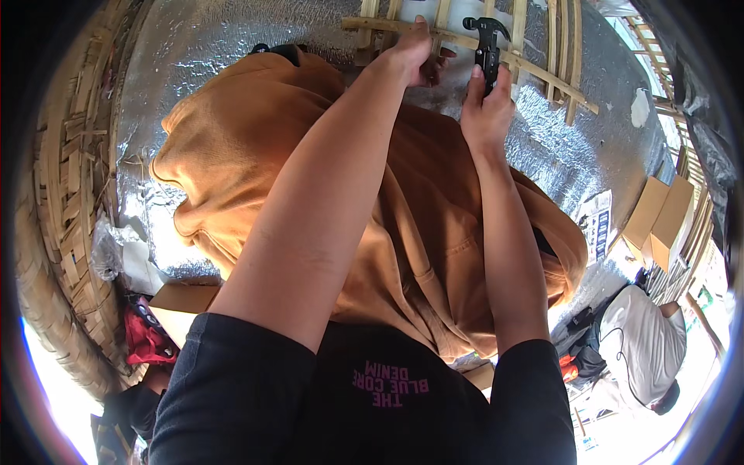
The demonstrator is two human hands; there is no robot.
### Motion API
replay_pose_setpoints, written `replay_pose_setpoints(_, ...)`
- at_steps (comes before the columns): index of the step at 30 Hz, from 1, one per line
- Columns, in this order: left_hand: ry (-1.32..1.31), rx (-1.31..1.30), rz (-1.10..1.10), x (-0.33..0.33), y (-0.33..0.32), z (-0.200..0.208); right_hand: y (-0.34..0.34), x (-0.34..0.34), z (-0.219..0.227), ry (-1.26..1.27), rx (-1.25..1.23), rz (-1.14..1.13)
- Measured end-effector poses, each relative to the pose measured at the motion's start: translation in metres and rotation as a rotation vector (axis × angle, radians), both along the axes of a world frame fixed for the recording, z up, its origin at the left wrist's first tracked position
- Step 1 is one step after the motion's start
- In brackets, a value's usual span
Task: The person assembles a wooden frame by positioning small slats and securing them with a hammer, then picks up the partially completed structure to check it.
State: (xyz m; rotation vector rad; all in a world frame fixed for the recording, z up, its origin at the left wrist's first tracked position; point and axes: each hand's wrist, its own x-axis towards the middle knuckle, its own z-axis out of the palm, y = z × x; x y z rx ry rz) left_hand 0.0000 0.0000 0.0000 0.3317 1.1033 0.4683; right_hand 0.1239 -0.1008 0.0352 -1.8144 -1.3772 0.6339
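Note:
A frame of pale wooden slats (pixel 535 66) lies ahead of me at the top of the view, with several crosspieces over a long slat. My left hand (pixel 415 54) is at the long slat, thumb on top and fingers curled down past its near edge. The hand itself partly hides its grip. To its right, my right hand (pixel 488 116) is closed round the lower handle of a black claw hammer (pixel 487 50). The hammer's head points away from me, over the slats. Brown fabric (pixel 256 132) covers my folded legs beneath both forearms.
Shiny silver foil sheeting (pixel 178 62) covers the floor. Woven bamboo wall (pixel 74 194) runs along the left. An open cardboard box (pixel 659 217) and a printed sheet (pixel 597 221) lie to the right. A person in a light shirt (pixel 647 333) bends down at lower right. Another person's dark sleeve (pixel 128 411) shows at lower left.

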Motion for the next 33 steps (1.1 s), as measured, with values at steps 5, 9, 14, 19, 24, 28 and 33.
replay_pose_setpoints(5,-0.017,-0.026,0.136,0.006,-0.001,0.003,0.004,0.003,-0.005,-0.012,0.038,0.033)
replay_pose_setpoints(9,0.094,-0.009,0.090,0.007,-0.001,-0.011,0.005,-0.001,-0.006,-0.021,0.020,0.042)
replay_pose_setpoints(14,0.174,-0.011,0.163,0.016,-0.001,-0.015,0.005,-0.004,-0.002,0.027,0.044,0.066)
replay_pose_setpoints(19,0.272,-0.009,0.151,0.021,-0.003,-0.008,0.006,-0.003,-0.003,0.026,0.055,0.061)
replay_pose_setpoints(24,0.291,0.042,0.138,0.021,-0.005,-0.009,0.003,-0.002,-0.010,0.066,-0.021,0.070)
replay_pose_setpoints(28,0.266,0.064,0.136,0.022,-0.007,-0.009,0.001,-0.004,-0.011,0.032,0.040,0.073)
replay_pose_setpoints(33,0.281,0.033,0.161,0.019,-0.002,-0.016,-0.004,-0.004,-0.005,0.057,0.121,0.065)
